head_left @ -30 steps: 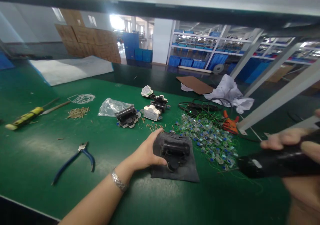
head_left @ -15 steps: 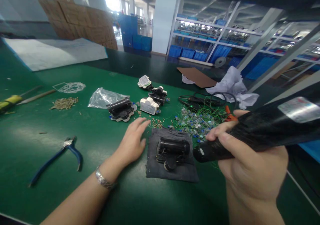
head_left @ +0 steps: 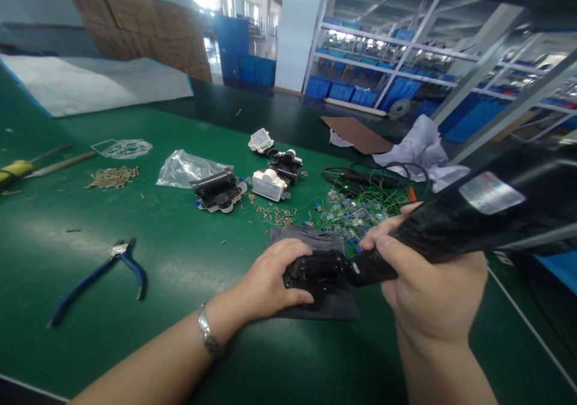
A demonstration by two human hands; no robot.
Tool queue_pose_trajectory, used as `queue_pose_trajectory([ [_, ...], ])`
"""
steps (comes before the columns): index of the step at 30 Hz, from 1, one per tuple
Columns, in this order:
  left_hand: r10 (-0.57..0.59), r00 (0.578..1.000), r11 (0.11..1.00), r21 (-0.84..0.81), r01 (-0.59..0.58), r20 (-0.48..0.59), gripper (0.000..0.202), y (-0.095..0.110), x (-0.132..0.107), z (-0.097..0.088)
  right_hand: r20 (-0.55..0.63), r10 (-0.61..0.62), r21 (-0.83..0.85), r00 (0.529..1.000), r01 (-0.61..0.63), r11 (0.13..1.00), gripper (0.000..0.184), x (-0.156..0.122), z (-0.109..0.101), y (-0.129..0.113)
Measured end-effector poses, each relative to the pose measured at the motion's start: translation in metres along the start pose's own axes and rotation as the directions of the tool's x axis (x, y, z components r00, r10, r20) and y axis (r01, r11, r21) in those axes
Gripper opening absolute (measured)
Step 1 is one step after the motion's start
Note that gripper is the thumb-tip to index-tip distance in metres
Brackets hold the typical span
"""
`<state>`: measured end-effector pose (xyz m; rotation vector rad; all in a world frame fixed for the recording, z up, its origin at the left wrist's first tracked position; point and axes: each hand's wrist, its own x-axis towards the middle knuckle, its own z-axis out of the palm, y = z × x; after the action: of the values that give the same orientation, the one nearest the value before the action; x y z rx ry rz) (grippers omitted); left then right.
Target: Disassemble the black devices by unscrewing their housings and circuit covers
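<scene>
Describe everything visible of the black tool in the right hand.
The black tool has a thick, rounded body narrowing to a slimmer front; its casing looks like smooth, hard plastic. A silvery label with a reddish patch sits on the thick part, and a small pale mark shows near the nose. The right hand grips it toward the front. It slants, nose leftward and low, at the right end of the black part; whether they touch is unclear.
</scene>
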<state>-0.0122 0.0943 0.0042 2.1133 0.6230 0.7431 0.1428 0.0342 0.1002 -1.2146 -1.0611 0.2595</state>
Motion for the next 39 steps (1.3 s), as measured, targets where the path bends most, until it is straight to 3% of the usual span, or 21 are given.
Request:
queue_pose_trajectory([
  [4, -0.037, 0.999, 0.999, 0.014, 0.037, 0.015, 0.055, -0.002, -0.001, -0.003, 0.008, -0.008, 0.065, 1.000, 0.007, 0.998, 0.025, 0.000, 0.001, -0.001],
  [9, -0.067, 0.993, 0.998, 0.016, 0.066, 0.092, 0.070, -0.005, -0.003, -0.009, -0.008, -0.006, 0.118, 1.000, 0.007, 0.993, 0.026, 0.005, 0.000, -0.005],
  [15, -0.044, 0.992, 0.999, 0.000, 0.044, 0.117, 0.073, -0.008, -0.003, -0.012, -0.109, -0.079, 0.142, 0.991, 0.094, 0.985, 0.034, 0.001, -0.002, -0.038],
  [19, -0.025, 0.995, 1.000, 0.009, 0.025, 0.101, 0.074, -0.011, -0.003, -0.011, 0.011, -0.014, 0.145, 1.000, 0.012, 0.989, 0.046, -0.013, 0.015, -0.053],
  [22, -0.026, 0.996, 1.000, 0.017, 0.024, 0.090, 0.074, -0.011, -0.003, -0.011, 0.154, 0.046, 0.156, 0.987, -0.070, 0.985, 0.045, -0.019, 0.032, -0.049],
  [24, -0.027, 0.996, 1.000, 0.013, 0.026, 0.090, 0.073, -0.011, -0.003, -0.012, 0.184, 0.041, 0.202, 0.982, -0.078, 0.976, 0.042, -0.020, 0.040, -0.042],
  [29, 0.002, 0.996, 1.000, -0.001, -0.002, 0.084, 0.067, -0.011, -0.002, -0.014, 0.217, 0.020, 0.217, 0.976, -0.068, 0.974, 0.039, -0.021, 0.049, -0.025],
  [39, 0.039, 0.997, 0.999, 0.034, -0.041, 0.069, 0.063, -0.015, -0.003, -0.011, 0.255, 0.029, 0.181, 0.967, -0.077, 0.981, 0.037, -0.023, 0.054, -0.024],
])
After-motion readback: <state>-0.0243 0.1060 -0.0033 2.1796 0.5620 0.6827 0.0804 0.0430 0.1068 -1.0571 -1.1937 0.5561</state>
